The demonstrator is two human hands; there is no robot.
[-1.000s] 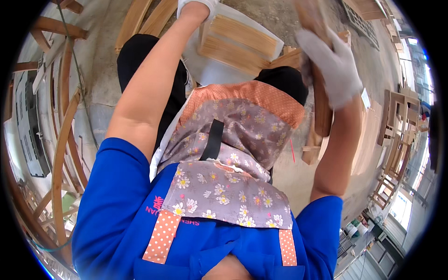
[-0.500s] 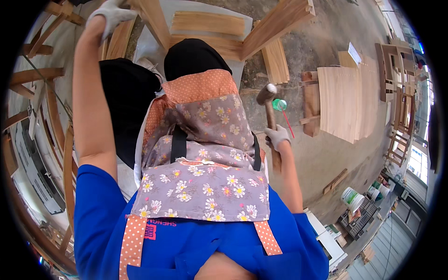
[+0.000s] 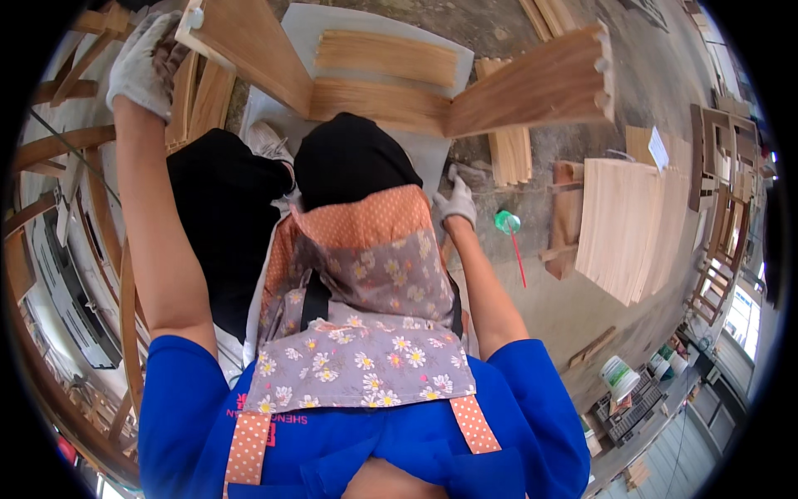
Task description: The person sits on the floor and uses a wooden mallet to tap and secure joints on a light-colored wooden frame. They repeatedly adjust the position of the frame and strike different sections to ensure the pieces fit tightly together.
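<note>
Right hand (image 3: 456,202) above floor (image 3: 553,320), probably concrete.

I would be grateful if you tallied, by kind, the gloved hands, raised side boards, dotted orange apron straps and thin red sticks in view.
Gloved hands: 2
Raised side boards: 2
Dotted orange apron straps: 2
Thin red stick: 1
Total: 7

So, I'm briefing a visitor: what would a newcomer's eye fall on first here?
Probably the flower-patterned apron over the blue shirt, low in the middle. Next, near the top, the left board and right board flanking a crosswise board, the gloved left hand beside the left board's end. Then the stack of pale boards at right.
</note>
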